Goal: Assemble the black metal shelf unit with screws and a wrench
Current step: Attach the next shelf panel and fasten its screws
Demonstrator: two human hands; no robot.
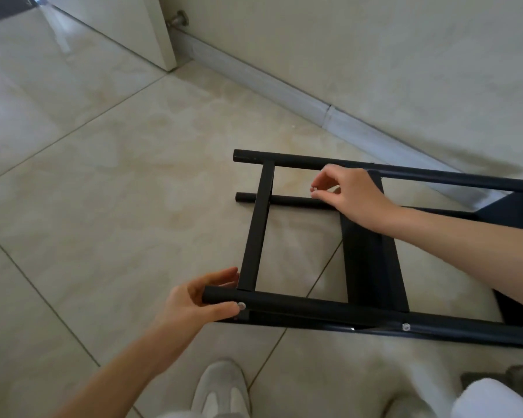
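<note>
The black metal shelf unit lies on its side on the tiled floor, legs pointing left. My left hand grips the end of the near tube leg, thumb beside a silver screw head. Another screw head shows further right on that leg. My right hand hovers between the far legs and pinches a small silver screw between thumb and forefinger. A flat crossbar joins the legs. No wrench is in view.
A wall with a grey skirting board runs diagonally behind the shelf. A white door or cabinet edge stands at the top left. My shoe is at the bottom, a white object at the bottom right.
</note>
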